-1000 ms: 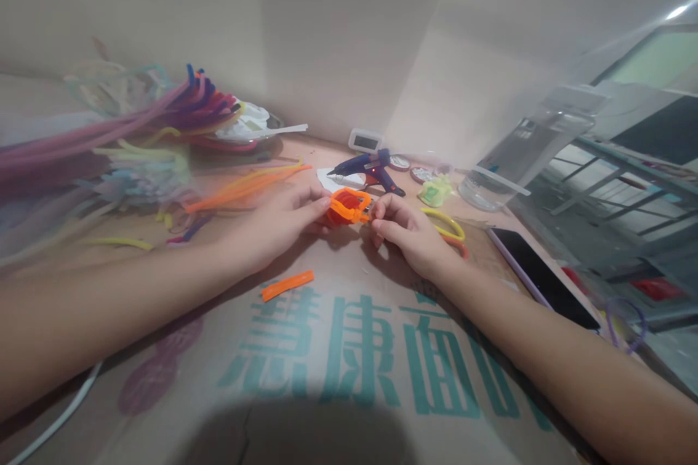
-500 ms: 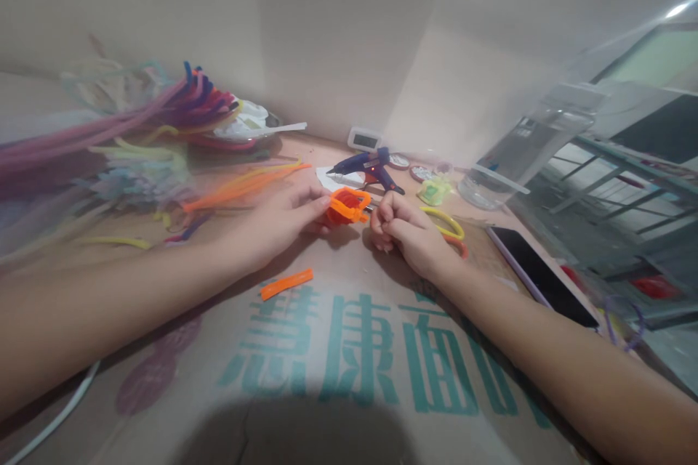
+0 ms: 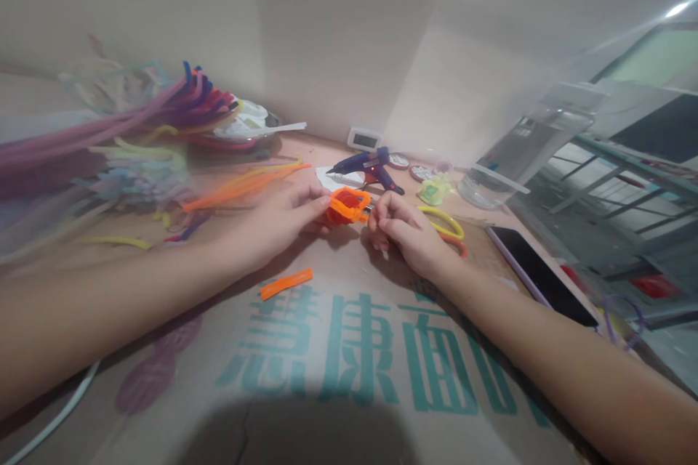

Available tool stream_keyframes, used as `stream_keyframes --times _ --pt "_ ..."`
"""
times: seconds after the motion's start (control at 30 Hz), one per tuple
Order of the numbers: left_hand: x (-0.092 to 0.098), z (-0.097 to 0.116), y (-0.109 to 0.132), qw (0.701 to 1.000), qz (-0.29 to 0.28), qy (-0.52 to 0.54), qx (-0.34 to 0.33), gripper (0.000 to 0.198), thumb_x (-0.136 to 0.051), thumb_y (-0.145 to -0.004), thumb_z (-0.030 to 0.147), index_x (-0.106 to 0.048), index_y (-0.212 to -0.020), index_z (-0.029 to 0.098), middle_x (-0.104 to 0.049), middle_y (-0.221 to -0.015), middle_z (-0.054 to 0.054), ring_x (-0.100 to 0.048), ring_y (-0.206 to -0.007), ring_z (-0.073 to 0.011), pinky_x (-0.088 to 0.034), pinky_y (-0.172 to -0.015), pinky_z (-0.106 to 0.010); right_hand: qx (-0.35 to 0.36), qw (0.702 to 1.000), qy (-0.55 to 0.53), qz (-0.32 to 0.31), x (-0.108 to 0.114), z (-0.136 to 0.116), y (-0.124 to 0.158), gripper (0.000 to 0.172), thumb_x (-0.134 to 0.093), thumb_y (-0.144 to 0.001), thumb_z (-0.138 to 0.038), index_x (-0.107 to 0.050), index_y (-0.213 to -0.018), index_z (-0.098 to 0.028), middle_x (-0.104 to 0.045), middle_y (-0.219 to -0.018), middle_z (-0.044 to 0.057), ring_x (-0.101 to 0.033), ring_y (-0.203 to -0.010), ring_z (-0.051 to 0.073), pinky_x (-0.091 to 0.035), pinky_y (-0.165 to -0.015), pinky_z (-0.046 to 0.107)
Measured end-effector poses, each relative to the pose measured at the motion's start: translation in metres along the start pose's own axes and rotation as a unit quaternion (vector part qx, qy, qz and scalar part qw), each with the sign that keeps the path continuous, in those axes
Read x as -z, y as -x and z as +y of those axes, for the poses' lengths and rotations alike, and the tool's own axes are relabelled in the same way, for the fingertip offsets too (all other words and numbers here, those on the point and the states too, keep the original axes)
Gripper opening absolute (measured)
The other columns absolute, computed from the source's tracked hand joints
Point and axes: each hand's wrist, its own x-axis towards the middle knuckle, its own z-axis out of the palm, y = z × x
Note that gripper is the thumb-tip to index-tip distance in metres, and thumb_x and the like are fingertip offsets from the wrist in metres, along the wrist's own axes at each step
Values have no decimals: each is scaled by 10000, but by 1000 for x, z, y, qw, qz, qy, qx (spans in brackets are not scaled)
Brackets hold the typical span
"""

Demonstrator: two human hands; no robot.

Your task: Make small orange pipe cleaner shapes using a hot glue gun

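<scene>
Between the thumb and fingers of my left hand (image 3: 302, 207) is a small orange pipe-cleaner frame (image 3: 349, 205), bent into a hollow shape with darker red-orange inside. My right hand (image 3: 400, 229) is close by on its right, fingers curled and thumb against them; whatever they pinch is too small to make out. Scissors with yellow and orange handle loops (image 3: 448, 224) show behind the right hand, partly hidden by it. A short flat orange strip (image 3: 286, 284) lies on the printed cardboard (image 3: 349, 349) below my hands.
A blue glue gun (image 3: 365, 162) rests behind my hands, by a small white digital display (image 3: 364, 139). Bundles of coloured pipe cleaners (image 3: 201, 98) fill the left. To the right are a clear container (image 3: 507, 152), a yellow-green bundle (image 3: 434, 189) and a phone (image 3: 542, 276).
The fingers of my right hand have loosened and shifted slightly left, nearer the orange frame. My left hand and the frame stay almost where they were.
</scene>
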Motion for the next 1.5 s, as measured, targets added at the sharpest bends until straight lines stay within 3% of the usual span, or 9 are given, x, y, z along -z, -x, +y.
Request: stream_keyframes --times 0.13,0.33,0.57,0.77,0.9,1.03,1.17,1.5 --pt "1 1 0 1000 10 -13 5 282 -662 -928 411 -714 -1043 158 -732 -1062 -99 -690 -919 -195 -544 -800 -325 1 1000 -6 10 0 -1 0 249 -588 -724 -113 -373 -738 -237 -499 -566 -105 -395 -454 69 -287 -485 239" --pt "0 1 1 1000 -3 -3 0 267 -652 -937 407 -711 -1026 162 -724 -1031 -83 -697 -918 -191 -545 -804 -316 9 1000 -14 4 0 2 0 237 -608 -806 -182 -382 -773 -245 -493 -561 -105 -382 -456 78 -312 -507 247" --pt "5 -2 -2 1000 -12 -23 0 286 -671 -918 429 -720 -1023 167 -710 -1061 -93 -688 -933 -211 -551 -804 -341 34 985 166 36 0 1 1 368 -567 -973 -471 -406 -737 -239 -480 -549 -75 -447 -502 102 -351 -531 261" --pt "6 -2 -1 999 -31 11 7 272 -700 -898 431 -722 -988 175 -709 -965 -60 -678 -839 -174 -545 -771 -311 37 988 150 30 -2 1 0 304 -679 -898 -465 -514 -986 -225 -597 -852 -25 -550 -627 105 -447 -563 256" --pt "8 -4 -2 999 -43 7 14 290 -702 -896 449 -733 -1018 188 -725 -995 -65 -684 -856 -177 -547 -786 -312 27 986 160 26 -2 0 0 299 -705 -876 -412 -545 -1034 -216 -630 -970 14 -590 -715 123 -481 -616 271" --pt "8 -5 -2 998 -51 15 21 298 -704 -897 444 -731 -1059 195 -735 -1063 -78 -706 -916 -200 -553 -831 -334 29 983 177 25 -3 -2 1 209 -666 -901 -378 -571 -980 -210 -624 -897 -3 -565 -663 111 -468 -607 267" --pt "3 -3 2 994 -98 44 31 281 -696 -911 414 -716 -1072 184 -753 -1012 -82 -724 -890 -215 -554 -845 -363 39 975 214 32 -1 -3 0 149 -632 -918 -344 -585 -900 -205 -608 -802 -19 -554 -650 112 -448 -603 261" --pt "1 -1 4 991 -122 33 33 228 -674 -926 409 -726 -945 188 -737 -893 -44 -689 -825 -182 -526 -816 -338 12 977 213 8 3 1 0 247 -674 -897 -435 -581 -919 -207 -589 -767 -25 -537 -647 122 -416 -591 257"
